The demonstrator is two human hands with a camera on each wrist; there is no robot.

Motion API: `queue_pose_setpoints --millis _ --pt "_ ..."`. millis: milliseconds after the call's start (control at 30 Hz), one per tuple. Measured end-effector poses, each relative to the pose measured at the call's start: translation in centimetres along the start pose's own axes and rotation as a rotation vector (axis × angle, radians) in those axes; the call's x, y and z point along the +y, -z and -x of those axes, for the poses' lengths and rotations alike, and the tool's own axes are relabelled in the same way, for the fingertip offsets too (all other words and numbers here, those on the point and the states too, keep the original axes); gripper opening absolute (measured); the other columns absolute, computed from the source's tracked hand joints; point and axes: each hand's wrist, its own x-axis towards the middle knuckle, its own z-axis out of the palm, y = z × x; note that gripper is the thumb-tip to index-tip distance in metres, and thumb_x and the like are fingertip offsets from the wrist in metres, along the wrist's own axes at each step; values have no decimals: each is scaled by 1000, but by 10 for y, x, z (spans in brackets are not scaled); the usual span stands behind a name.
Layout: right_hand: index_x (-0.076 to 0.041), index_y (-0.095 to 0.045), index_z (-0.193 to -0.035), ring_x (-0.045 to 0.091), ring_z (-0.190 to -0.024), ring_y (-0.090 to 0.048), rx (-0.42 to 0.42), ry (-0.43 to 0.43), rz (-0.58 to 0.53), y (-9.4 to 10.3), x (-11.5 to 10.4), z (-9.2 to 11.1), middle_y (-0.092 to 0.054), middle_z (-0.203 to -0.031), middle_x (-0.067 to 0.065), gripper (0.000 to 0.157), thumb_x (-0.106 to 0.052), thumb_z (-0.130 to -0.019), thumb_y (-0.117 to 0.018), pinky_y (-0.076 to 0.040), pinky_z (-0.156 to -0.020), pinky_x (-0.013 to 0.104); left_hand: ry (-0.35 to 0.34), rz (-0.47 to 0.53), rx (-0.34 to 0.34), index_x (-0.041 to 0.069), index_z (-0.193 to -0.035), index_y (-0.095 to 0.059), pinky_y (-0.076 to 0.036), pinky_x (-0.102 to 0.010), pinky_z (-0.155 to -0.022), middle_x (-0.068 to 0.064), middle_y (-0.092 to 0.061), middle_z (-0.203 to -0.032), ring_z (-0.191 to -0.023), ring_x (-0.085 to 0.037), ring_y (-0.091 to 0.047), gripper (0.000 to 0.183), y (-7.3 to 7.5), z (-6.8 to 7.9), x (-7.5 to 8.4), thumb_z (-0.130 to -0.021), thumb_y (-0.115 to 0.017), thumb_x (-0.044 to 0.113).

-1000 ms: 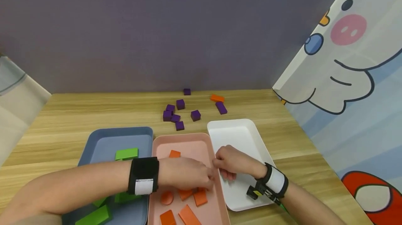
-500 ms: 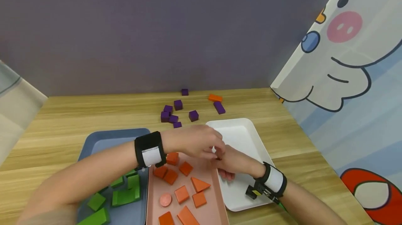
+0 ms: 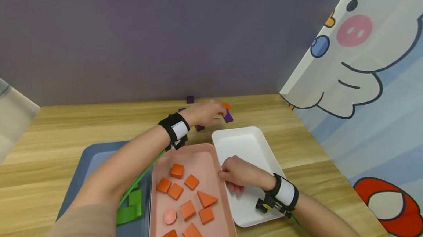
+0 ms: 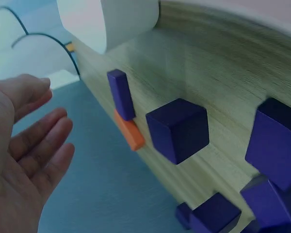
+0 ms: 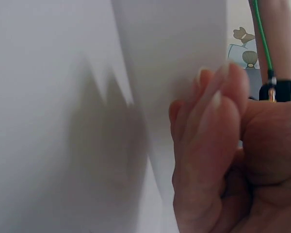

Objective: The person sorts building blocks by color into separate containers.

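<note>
My left hand point(image 3: 206, 112) reaches out over the back of the table, beside a purple block point(image 3: 228, 116) and an orange block point(image 3: 225, 105). In the left wrist view its fingers point(image 4: 48, 138) are apart from the thumb, with nothing between them. The same long purple block point(image 4: 121, 94) lies against the orange block point(image 4: 129, 131), and a purple cube point(image 4: 178, 130) sits closer. My right hand point(image 3: 239, 172) rests at the left rim of the white tray point(image 3: 251, 134). Its fingers point(image 5: 208, 145) bend loosely near the white wall, with no object showing between them.
The pink tray point(image 3: 211, 150) holds several orange blocks and a round pink piece point(image 3: 170, 216). Left of it, the blue tray point(image 3: 89, 152) with green blocks point(image 3: 127, 214) is partly covered by my left arm. A grey wall point(image 3: 148, 46) stands behind the table.
My left hand has moved from the pink tray, past my right hand, to the blocks at the back. The right hand stays at the white tray's rim.
</note>
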Motion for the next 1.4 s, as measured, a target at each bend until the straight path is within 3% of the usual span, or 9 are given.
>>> queue_pose_setpoints --millis 133,300,400,633,767,933,1067,1267,1400 --pt "-10 -60 -56 10 -35 -53 -4 -7 -1 -1 -2 -1 -55 -43 -3 41 -18 -94 -47 -46 -38 30 88 0 -10 13 -118 -67 -48 -33 -92 -5 -64 -119 -107 -19 -59 30 -2 -11 -13 -91 -61 24" --pt "-10 -60 -56 9 -34 -52 1 -12 -15 -1 -3 -2 -54 -43 -4 40 -18 -93 -47 -47 -38 30 199 -21 -37 17 -132 -59 -42 -41 -104 -11 -50 -142 -129 -27 -48 42 -3 -21 -25 -91 -60 27" --pt "-10 -60 -56 9 -34 -51 0 -16 -23 -2 -4 -2 -54 -43 -4 40 -18 -93 -47 -46 -38 29 242 -56 -52 18 -136 -55 -40 -43 -106 -13 -46 -146 -133 -29 -44 46 -6 -26 -33 -92 -60 29" --pt "-10 -60 -54 10 -33 -52 -7 15 -26 -5 -4 0 -53 -42 -4 42 -18 -93 -47 -44 -36 28 271 -72 -79 17 -139 -49 -40 -44 -105 -13 -52 -137 -126 -29 -49 50 -26 -36 -45 -92 -60 29" --pt "-11 -59 -54 10 -33 -51 -19 7 -34 -5 -4 2 -53 -41 -5 41 -18 -93 -47 -43 -36 26 279 -59 -103 18 -141 -46 -37 -42 -108 -11 -50 -142 -130 -28 -47 47 -33 -41 -45 -95 -54 26" --pt "-10 -60 -55 9 -33 -50 -27 3 -52 -3 -6 4 -53 -42 -5 40 -18 -93 -47 -42 -36 25 277 -13 -181 21 -147 -40 -27 -40 -115 -10 -35 -154 -142 -27 -32 49 -29 -46 -36 -98 -45 15" --pt "-10 -60 -55 9 -33 -50 -25 -1 -53 -2 -7 4 -53 -42 -5 40 -18 -92 -47 -41 -35 23 271 -38 -256 24 -151 -32 -22 -38 -117 -12 -24 -159 -146 -28 -21 60 -25 -51 -32 -96 -44 3" --pt "-10 -60 -54 9 -33 -50 -16 -13 -50 0 -6 2 -53 -42 -5 39 -17 -91 -47 -41 -35 23 324 -40 -343 30 -152 -28 -25 -38 -116 -12 -24 -159 -145 -28 -24 68 -24 -55 -33 -94 -44 -2" --pt "-10 -60 -54 9 -33 -51 -13 -7 -52 1 -5 2 -53 -42 -5 39 -17 -91 -47 -42 -35 24 308 -106 -341 27 -149 -35 -30 -36 -114 -10 -37 -152 -140 -26 -33 62 -23 -54 -34 -95 -45 0"
